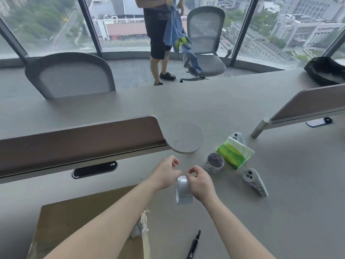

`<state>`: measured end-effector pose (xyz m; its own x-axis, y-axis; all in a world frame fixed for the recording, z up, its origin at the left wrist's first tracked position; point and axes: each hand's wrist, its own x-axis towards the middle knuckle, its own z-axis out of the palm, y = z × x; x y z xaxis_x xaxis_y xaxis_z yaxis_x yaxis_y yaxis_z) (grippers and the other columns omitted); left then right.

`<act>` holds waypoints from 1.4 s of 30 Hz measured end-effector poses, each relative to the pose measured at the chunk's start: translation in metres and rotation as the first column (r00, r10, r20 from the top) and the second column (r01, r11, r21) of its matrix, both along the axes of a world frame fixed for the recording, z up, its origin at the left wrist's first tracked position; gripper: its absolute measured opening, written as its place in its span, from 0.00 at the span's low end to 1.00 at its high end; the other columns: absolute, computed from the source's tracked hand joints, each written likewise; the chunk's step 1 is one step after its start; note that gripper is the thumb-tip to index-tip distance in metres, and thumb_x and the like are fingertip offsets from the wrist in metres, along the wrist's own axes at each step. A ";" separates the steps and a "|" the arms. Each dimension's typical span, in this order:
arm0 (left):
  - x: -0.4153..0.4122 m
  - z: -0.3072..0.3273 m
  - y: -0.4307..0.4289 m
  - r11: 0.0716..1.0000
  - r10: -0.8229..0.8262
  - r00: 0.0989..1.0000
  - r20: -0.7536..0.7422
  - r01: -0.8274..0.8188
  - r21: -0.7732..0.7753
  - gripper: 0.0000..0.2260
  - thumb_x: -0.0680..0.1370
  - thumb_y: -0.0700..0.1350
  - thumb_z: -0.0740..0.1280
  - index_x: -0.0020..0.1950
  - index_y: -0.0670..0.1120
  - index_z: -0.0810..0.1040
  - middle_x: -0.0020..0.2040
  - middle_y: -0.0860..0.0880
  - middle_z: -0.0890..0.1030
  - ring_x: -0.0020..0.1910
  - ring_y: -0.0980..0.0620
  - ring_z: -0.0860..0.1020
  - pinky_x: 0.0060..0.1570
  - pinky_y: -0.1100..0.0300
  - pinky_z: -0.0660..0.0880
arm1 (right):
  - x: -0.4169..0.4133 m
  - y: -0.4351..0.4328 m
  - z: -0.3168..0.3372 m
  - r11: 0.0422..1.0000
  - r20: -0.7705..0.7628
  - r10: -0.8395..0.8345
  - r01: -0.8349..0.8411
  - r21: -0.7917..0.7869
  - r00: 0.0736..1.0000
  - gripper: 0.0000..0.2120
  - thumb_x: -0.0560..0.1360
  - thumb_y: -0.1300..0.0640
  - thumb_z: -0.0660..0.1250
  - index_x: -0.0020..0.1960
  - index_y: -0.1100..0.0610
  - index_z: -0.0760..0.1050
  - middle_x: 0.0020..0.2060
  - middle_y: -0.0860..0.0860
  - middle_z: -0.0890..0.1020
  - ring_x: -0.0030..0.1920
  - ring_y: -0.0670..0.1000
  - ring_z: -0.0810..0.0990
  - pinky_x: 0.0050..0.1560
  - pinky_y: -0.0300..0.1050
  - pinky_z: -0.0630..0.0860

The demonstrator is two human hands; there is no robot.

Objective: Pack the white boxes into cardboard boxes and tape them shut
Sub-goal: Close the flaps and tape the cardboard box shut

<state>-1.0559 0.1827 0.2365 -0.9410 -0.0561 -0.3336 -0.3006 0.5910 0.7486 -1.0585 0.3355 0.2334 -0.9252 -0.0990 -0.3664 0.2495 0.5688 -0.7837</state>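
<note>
One tape roll (184, 192) gripped in right hand (201, 186), left hand (165, 174) curled just beside it, hold unclear

Two tape rolls (183, 192) (214, 162), two grey controllers (254, 182) (237, 137), two chairs (71, 76) (205, 43), one cardboard box (74, 219), one tissue pack (235, 153), one black pen (194, 244).

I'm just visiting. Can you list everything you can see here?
Tape roll: 1, clear-grey, held centre-front.
Box: 1, brown, near left.
Pen: 1, black, near edge.
Tissues: 1, green, right of centre.
Ring: 1, patterned grey, beside tissues.
Controllers: 2, grey, flanking tissues.
Disc: 1, white, on desk.
Chairs: 2, grey, beyond desk.
Bag: 1, black, far right.
Bystander: 1, dark clothes, by window.
Left hand: 1, beside roll.
Right hand: 1, grips roll.
</note>
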 end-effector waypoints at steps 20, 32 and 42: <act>-0.094 -0.040 0.033 0.889 0.457 0.879 0.135 -0.449 -0.089 0.13 0.75 0.51 0.69 0.41 0.47 0.68 0.42 0.47 0.80 0.37 0.48 0.73 0.32 0.57 0.65 | -0.111 -0.012 -0.047 0.991 -0.040 -0.109 0.111 0.071 0.993 0.04 0.77 0.55 0.63 0.44 0.50 0.73 0.36 0.45 0.77 0.39 0.52 0.76 0.36 0.44 0.65; -0.101 -0.051 0.032 0.850 0.521 0.849 0.091 -0.505 -0.152 0.17 0.75 0.54 0.70 0.37 0.47 0.65 0.33 0.50 0.72 0.33 0.48 0.69 0.30 0.56 0.62 | -0.118 -0.017 -0.058 0.971 -0.041 -0.163 0.167 0.168 0.986 0.10 0.76 0.51 0.65 0.48 0.55 0.68 0.36 0.47 0.76 0.41 0.55 0.75 0.36 0.47 0.66; -0.099 -0.040 0.031 0.879 0.438 0.895 0.086 -0.406 -0.250 0.11 0.79 0.50 0.64 0.41 0.47 0.69 0.40 0.50 0.76 0.42 0.45 0.74 0.38 0.56 0.66 | -0.119 -0.014 -0.051 0.937 -0.051 -0.097 0.109 0.331 0.994 0.14 0.80 0.46 0.60 0.47 0.57 0.74 0.44 0.53 0.81 0.45 0.57 0.77 0.40 0.47 0.68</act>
